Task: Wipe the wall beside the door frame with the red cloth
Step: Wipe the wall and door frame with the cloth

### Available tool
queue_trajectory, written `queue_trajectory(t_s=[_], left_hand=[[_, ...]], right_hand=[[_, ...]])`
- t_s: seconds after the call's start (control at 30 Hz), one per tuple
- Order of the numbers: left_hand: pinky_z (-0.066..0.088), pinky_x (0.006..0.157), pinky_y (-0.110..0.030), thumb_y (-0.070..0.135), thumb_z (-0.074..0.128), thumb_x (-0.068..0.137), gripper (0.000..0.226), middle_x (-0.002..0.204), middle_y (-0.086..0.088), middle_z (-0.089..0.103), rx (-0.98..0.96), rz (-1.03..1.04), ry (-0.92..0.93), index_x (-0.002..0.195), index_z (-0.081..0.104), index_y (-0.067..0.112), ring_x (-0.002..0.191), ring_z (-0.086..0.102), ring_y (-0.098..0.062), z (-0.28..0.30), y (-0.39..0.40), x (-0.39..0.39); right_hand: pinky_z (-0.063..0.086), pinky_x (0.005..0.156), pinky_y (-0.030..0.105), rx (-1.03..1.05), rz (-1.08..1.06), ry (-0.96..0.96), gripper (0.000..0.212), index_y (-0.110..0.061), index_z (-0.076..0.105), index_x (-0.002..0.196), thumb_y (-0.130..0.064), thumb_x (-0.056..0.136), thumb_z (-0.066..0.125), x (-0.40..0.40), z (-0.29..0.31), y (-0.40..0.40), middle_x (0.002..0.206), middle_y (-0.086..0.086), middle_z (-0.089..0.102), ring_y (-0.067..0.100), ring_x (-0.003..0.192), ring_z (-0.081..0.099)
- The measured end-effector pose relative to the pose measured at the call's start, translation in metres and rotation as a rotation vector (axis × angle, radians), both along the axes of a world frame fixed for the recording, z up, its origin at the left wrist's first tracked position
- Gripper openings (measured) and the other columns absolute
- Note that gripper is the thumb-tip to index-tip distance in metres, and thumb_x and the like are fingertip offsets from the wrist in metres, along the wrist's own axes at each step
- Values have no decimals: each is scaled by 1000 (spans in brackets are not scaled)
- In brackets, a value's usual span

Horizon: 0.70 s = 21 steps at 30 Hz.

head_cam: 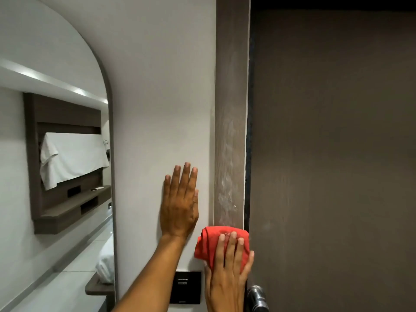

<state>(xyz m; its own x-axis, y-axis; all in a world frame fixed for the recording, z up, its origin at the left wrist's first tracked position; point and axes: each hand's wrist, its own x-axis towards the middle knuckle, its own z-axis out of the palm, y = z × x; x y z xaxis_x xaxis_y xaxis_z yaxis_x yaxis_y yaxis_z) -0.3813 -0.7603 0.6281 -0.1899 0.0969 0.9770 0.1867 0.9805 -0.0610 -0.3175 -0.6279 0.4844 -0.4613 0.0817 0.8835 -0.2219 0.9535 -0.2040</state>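
My right hand (pixel 227 275) presses a bunched red cloth (pixel 210 245) flat against the lower part of the brown door frame (pixel 231 86), fingers spread over the cloth. Wet streaks shine on the frame just above the cloth. My left hand (pixel 180 206) lies flat and open on the pale wall (pixel 162 86) to the left of the frame, fingers pointing up, holding nothing.
A dark brown door (pixel 333 143) fills the right, with a metal handle (pixel 256 296) under my right hand. A black wall panel (pixel 185 287) sits below my left forearm. An arched mirror (pixel 56 154) on the left reflects a cloth-covered screen and shelves.
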Motion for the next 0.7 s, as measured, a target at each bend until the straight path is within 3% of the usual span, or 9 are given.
queue_trajectory(t_s=[0.13, 0.27, 0.33, 0.43, 0.53, 0.7], left_hand=[[6, 134, -44, 25, 28, 112, 56, 176, -7, 16, 4, -18, 21, 166, 20, 14, 164, 11, -28, 0, -2, -1], [7, 134, -44, 30, 28, 113, 55, 174, -9, 21, 8, -56, 17, 164, 27, 11, 164, 12, -28, 2, -1, -1], [6, 135, -44, 30, 27, 113, 54, 174, -9, 22, 13, -63, 11, 164, 27, 11, 164, 11, -28, 1, -1, 0], [6, 135, -44, 26, 27, 113, 55, 175, -9, 18, 2, -31, 12, 166, 21, 12, 164, 12, -29, 1, -1, 1], [6, 135, -43, 25, 28, 112, 56, 175, -8, 15, -1, -20, 29, 167, 18, 13, 164, 13, -29, -1, -1, 0], [10, 135, -44, 20, 36, 109, 59, 174, -9, 21, 10, -79, 58, 166, 22, 13, 163, 17, -30, 1, 0, -1]], right_hand=[[11, 118, 69, -24, 53, 51, 89, -18, 6, 161, -23, 86, 54, -8, 50, 1, 170, 10, -3, 31, 158, -3], [9, 122, 66, -75, 39, 120, 85, -20, 7, 161, -24, 91, 56, -20, 119, -5, 171, 9, 0, 31, 158, 0], [10, 123, 65, -77, 22, 132, 85, -20, 8, 161, -22, 91, 56, -18, 113, -6, 171, 9, 2, 30, 158, 0], [12, 121, 66, -56, 25, 90, 91, -19, 9, 161, -14, 86, 60, -9, 52, -5, 171, 9, 2, 32, 158, 2], [13, 118, 64, -4, 46, 86, 90, -18, 6, 161, -18, 85, 55, -6, 23, 1, 171, 9, -2, 31, 158, 1], [8, 123, 63, -31, 68, 186, 89, -18, 11, 161, -14, 86, 58, -13, 138, -1, 170, 9, 3, 30, 158, -2]])
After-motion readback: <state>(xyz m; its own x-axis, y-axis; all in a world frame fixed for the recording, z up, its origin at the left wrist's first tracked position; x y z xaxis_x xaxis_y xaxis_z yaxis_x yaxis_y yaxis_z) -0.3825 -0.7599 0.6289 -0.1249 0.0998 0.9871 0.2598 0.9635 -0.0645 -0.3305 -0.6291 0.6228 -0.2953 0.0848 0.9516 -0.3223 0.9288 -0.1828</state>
